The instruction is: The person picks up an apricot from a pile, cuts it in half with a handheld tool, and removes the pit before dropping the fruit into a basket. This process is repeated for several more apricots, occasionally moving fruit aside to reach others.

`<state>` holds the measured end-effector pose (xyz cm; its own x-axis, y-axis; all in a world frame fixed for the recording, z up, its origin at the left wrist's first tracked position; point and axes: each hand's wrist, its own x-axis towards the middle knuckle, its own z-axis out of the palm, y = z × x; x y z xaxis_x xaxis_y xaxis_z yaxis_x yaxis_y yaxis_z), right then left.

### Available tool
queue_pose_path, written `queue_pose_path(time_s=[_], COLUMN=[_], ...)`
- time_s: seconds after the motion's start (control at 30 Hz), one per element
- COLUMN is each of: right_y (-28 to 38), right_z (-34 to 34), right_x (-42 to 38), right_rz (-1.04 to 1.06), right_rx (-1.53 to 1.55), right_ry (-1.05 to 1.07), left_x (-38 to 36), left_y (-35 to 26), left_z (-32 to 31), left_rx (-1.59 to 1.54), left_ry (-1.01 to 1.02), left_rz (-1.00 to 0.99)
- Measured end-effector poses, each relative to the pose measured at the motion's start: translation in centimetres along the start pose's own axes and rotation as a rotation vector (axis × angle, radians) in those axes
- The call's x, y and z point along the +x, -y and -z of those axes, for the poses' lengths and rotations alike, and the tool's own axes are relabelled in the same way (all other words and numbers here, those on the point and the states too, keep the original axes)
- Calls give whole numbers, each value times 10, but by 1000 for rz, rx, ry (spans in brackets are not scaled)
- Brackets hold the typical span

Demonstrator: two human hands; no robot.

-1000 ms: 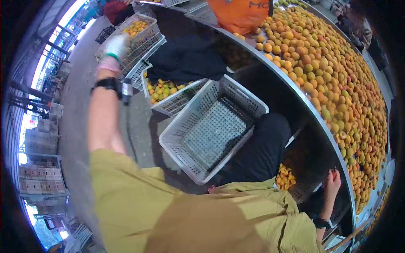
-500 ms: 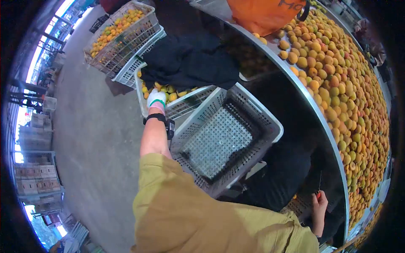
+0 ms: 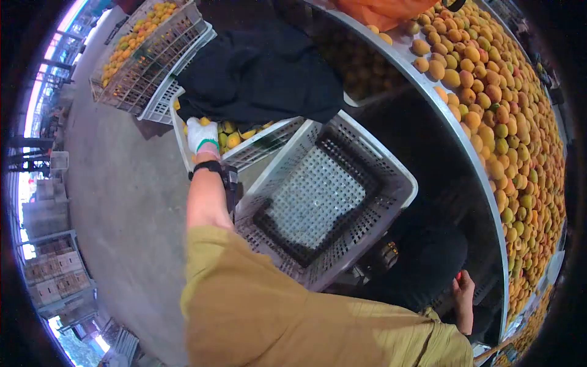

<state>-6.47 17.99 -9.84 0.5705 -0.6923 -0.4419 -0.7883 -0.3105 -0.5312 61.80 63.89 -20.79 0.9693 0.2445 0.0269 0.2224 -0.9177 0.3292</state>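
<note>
My left hand (image 3: 200, 133), in a white glove with a green cuff, reaches into a pale plastic crate (image 3: 269, 144) of yellow and green fruit (image 3: 232, 139). Its fingertips are hidden among the fruit, near the edge of a black cloth (image 3: 257, 76) draped over the crate. Closer to me, a grey perforated crate (image 3: 397, 191) stands with its wet-looking bottom bare. My right hand (image 3: 465, 295) is low at the right beside the metal table edge, fingers closed around a small red-handled tool (image 3: 458, 276); only a bit of red shows.
A metal table (image 3: 431, 116) curves along the right, heaped with orange-yellow fruit (image 3: 507, 140). An orange bag (image 3: 385, 11) lies at its far end. Another fruit-filled crate (image 3: 147, 64) is stacked at the far left. Concrete floor (image 3: 116, 214) runs along the left, with wooden boxes (image 3: 55, 269) beyond.
My left hand has shifted slightly left in the view and still reaches into the fruit crate. The thin blade above my right hand no longer shows. The view has shifted a little.
</note>
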Motion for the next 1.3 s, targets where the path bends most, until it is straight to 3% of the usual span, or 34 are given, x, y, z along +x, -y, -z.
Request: queue_pose_path(time_s=[0.03,0.13,0.2,0.3,0.33,0.37,0.43,0.47,0.6,0.73,0.8,0.97,1.03,1.17,1.3], right_y=[4,7,-15,-42,-23,-5,46,75,119,142,138,101,89,63,45], right_z=[3,8,9,30,38,45,57,62,77,84,85,90,95,93,94], right_x=[1,-4,-3,-8,-13,-19,-42,-54,-103,-155,-176,-212,-224,-229,-228], right_rz=[2,-65,36,12,58,30,-18,-24,177,416,488,599,616,620,553], right_rx=[1,29,12,169,71,221,577,786,849,1068,1109,1252,1183,1003,1018], right_ry=[-3,8,-254,-259,-303,-313,-345,-365,-220,-47,-49,-102,-171,-384,-390], left_x=[-7,-63,-99,-170,-195,-220,-279,-307,-415,-520,-566,-637,-658,-694,-713], left_y=[8,-7,-11,-40,-53,-71,-121,-147,-226,-259,-257,-253,-254,-259,-262], left_z=[-5,34,58,86,92,97,112,120,173,228,251,264,271,271,265], left_rx=[-260,-1049,-1291,-1775,-1874,-1967,-2103,-2136,-2252,-2172,-1986,-1822,-1725,-1703,-1643], left_ry=[-134,-110,66,458,611,780,933,1028,1568,2018,2135,2215,2266,2266,2313], left_rz=[-38,86,264,283,256,226,292,321,322,293,108,164,40,58,-106])
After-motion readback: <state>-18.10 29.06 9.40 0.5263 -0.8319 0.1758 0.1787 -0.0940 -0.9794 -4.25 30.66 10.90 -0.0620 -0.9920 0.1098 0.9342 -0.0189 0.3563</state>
